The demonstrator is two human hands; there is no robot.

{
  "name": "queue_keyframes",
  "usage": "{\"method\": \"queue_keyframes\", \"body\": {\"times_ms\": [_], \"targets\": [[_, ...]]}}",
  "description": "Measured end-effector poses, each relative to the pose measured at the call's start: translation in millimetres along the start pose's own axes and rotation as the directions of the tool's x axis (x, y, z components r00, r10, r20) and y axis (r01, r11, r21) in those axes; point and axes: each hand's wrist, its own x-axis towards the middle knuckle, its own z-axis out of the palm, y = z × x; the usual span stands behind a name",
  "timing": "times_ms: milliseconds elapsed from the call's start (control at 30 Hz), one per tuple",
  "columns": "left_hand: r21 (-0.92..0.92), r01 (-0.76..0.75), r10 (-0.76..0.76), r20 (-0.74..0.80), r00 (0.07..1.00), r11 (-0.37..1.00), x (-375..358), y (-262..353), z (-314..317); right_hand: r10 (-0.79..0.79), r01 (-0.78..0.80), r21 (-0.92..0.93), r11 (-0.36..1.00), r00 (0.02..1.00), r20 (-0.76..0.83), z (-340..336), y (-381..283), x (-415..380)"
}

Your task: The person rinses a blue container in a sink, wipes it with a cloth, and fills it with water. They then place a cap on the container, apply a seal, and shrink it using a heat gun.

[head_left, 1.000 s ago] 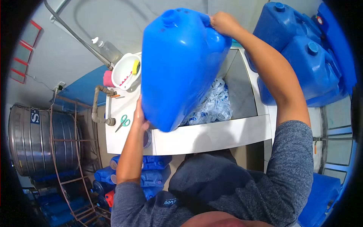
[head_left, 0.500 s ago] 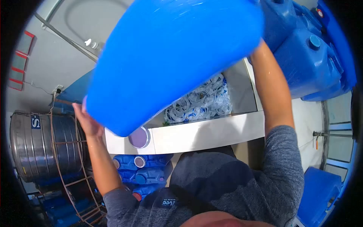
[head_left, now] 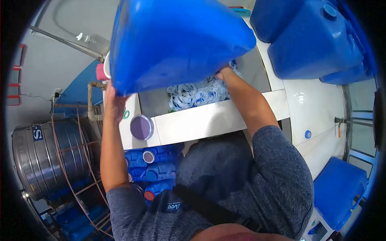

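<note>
A large blue plastic container is held up over a white-edged sink. My left hand supports its lower left corner, with the fingers against the plastic. At its lower right side, my right hand grips the underside, and the fingertips are partly hidden by the container. Beneath the container, a heap of clear and blue plastic wrappers or rings lies in the sink. A round purple-topped lid sits on the ledge near my left forearm.
Blue jugs stand at the upper right, and another blue container is at the lower right. Several blue bottles are below the ledge. A steel tank and a rusty rack stand at left. A small blue cap lies on the white surface.
The blue container has turned and shifted, its right end moving left. My right hand has moved left and my left hand up and to the right. The view has also shifted.
</note>
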Motion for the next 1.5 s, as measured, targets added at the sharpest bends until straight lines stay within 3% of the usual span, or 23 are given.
{"method": "queue_keyframes", "body": {"times_ms": [33,100,167,200,267,333,433,467,500,567,600,700,767,867,967,1033,1100,1133,1233,1333,1400,1467,1500], "targets": [[0.003,-0.123,0.122,0.104,0.987,0.992,3,7,-5,0.019,-0.021,-0.098,0.995,1.0,-0.025,7,5,3],[0.008,-0.263,0.261,0.098,0.96,0.965,19,1,-21,-0.024,0.017,-0.159,0.987,0.999,-0.042,47,3,-7],[0.016,-0.313,0.311,0.074,0.948,0.95,27,25,4,-0.072,0.059,-0.222,0.973,0.996,-0.049,54,0,-10],[0.074,-0.411,0.409,0.043,0.911,0.909,30,38,12,-0.126,0.096,-0.479,0.872,0.992,-0.03,46,-1,-6],[0.133,-0.505,0.507,0.017,0.861,0.853,37,60,26,-0.211,0.151,-0.865,0.478,0.976,0.054,16,-10,13],[0.149,-0.511,0.511,0.035,0.859,0.847,35,76,36,-0.235,0.166,-0.984,-0.065,0.956,0.177,-15,-22,25],[0.43,-0.481,0.524,0.021,0.851,0.764,18,82,74,-0.263,-0.049,-0.851,0.523,0.94,-0.216,-55,-63,-15],[0.545,-0.539,0.589,0.098,0.802,0.643,16,78,86,-0.205,-0.119,-0.739,0.663,0.921,-0.332,-78,-85,-23],[0.703,-0.586,0.631,0.25,0.734,0.403,17,76,93,-0.193,-0.106,-0.678,0.727,0.916,-0.35,-105,-101,-24],[0.749,-0.573,0.601,0.3,0.74,0.331,12,69,113,-0.132,-0.13,-0.654,0.746,0.932,-0.337,-92,-134,-63],[0.74,-0.604,0.52,0.404,0.752,0.298,16,59,118,-0.137,-0.13,-0.655,0.744,0.93,-0.34,-83,-145,-76],[0.701,-0.683,0.395,0.579,0.713,0.206,29,37,132,-0.14,-0.006,-0.572,0.82,0.968,-0.211,-60,-164,-109],[0.67,-0.729,0.348,0.656,0.67,0.141,34,31,139,-0.229,0.03,-0.797,0.604,0.964,-0.137,-42,-163,-123],[0.647,-0.742,0.288,0.687,0.667,0.174,39,31,149,-0.22,0.025,-0.856,0.517,0.97,-0.104,-34,-154,-135],[0.693,-0.685,0.26,0.635,0.728,0.225,40,34,154,-0.18,-0.03,-0.917,0.398,0.978,-0.11,-34,-149,-147],[0.698,-0.603,0.303,0.521,0.798,0.386,47,36,149,-0.078,-0.14,-0.722,0.678,0.963,-0.26,-54,-143,-143],[0.665,-0.619,0.345,0.514,0.785,0.418,54,35,134,-0.07,-0.138,-0.638,0.758,0.955,-0.29,-76,-134,-139],[0.614,-0.595,0.417,0.426,0.803,0.519,53,36,126,-0.056,-0.132,-0.55,0.825,0.949,-0.312,-85,-129,-139],[0.433,-0.481,0.466,0.148,0.872,0.762,49,40,97,-0.038,-0.155,-0.673,0.723,0.964,-0.262,-87,-112,-138],[0.28,-0.455,0.451,0.083,0.889,0.845,55,21,53,0.02,-0.164,-0.663,0.73,0.976,-0.219,-82,-90,-122],[-0.004,-0.424,0.421,-0.11,0.9,0.906,48,7,44,0.049,-0.17,-0.661,0.731,0.979,-0.198,-78,-77,-113],[-0.078,-0.429,0.412,-0.169,0.895,0.9,44,-10,50,0.157,-0.151,-0.357,0.922,0.988,-0.014,-68,-66,-111],[-0.15,-0.433,0.395,-0.231,0.889,0.889,43,-20,55,0.154,-0.148,-0.362,0.92,0.988,-0.011,-59,-63,-111]]}}
